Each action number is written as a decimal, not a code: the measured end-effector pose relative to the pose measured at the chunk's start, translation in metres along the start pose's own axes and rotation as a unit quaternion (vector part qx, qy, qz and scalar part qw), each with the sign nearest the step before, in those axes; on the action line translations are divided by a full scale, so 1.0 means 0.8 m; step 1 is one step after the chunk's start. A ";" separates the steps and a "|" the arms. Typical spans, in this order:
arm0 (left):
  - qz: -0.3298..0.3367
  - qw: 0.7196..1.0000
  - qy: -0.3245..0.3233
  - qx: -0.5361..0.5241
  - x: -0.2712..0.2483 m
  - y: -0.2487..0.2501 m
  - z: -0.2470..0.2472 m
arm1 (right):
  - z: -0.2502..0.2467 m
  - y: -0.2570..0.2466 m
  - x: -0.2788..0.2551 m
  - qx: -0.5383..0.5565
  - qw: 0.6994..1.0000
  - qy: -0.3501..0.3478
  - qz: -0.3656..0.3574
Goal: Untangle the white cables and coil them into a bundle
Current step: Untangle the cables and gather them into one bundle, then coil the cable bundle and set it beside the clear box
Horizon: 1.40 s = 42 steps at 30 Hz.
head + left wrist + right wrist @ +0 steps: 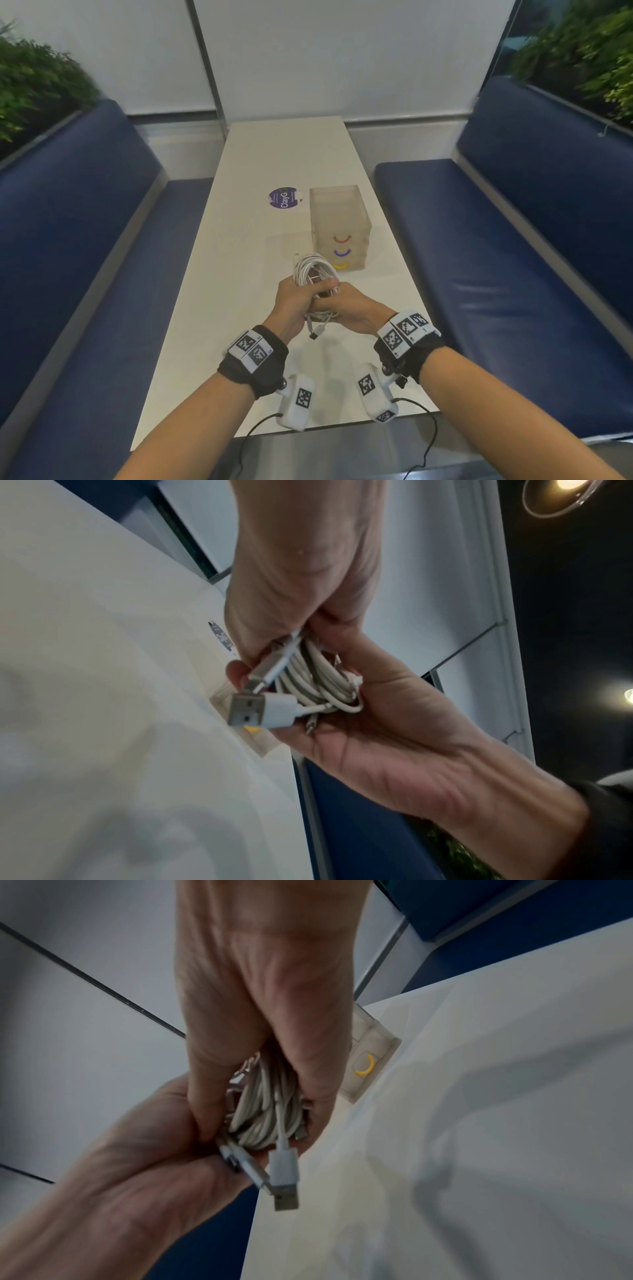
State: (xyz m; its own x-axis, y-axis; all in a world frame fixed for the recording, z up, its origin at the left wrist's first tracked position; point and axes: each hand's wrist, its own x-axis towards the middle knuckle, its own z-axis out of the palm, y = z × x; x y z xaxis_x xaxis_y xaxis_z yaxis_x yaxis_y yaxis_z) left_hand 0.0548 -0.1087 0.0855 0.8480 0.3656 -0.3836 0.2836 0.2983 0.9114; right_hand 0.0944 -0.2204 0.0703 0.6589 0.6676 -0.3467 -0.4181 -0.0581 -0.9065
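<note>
Hands are meeting at centre frame: left hand (291, 305) and right hand (356, 310) are both curling tightly around the coiled white cables (313, 274), holding them above the table (239, 212).

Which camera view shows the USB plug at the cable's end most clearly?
The left wrist view: the USB plug fills it, metal face visible. The right wrist view shows it blurred; the head view shows it tiny below both hands.

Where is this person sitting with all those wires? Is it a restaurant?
Probably a café or canteen booth, though I can't be sure. Two padded blue benches face each other across a long white table, with green plants behind the seats. Both hands hold coiled white cables over the table.
</note>
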 end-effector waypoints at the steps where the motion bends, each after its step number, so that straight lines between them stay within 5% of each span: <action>1: 0.002 1.000 -0.002 -0.009 0.002 0.003 -0.002 | 0.000 -0.003 0.002 0.003 1.000 -0.013 0.007; 5: -0.007 0.999 -0.024 -0.033 0.012 0.022 -0.015 | -0.013 -0.023 0.008 0.092 0.994 -0.026 0.048; 10: -0.069 0.996 -0.055 -0.031 0.022 0.038 -0.036 | -0.060 -0.037 0.045 0.092 0.969 0.225 0.051; 15: -0.105 0.988 -0.112 -0.005 0.019 0.041 -0.036 | -0.069 -0.036 0.086 0.171 0.928 0.332 0.013; 29: -0.118 0.986 -0.116 0.027 0.030 0.054 -0.038 | -0.063 -0.035 0.131 0.238 0.875 0.421 0.003; 42: -0.113 0.977 -0.174 0.058 0.041 0.077 -0.014 | -0.068 -0.024 0.094 0.250 0.908 0.336 -0.013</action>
State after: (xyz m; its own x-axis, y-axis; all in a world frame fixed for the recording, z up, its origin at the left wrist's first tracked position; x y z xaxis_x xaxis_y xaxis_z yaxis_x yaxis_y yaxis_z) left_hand 0.0946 -0.0685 0.1272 0.8529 -0.0253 -0.5215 0.5129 0.2276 0.8277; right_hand 0.1862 -0.2090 0.0488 0.8355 0.0508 -0.5471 -0.5173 0.4083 -0.7521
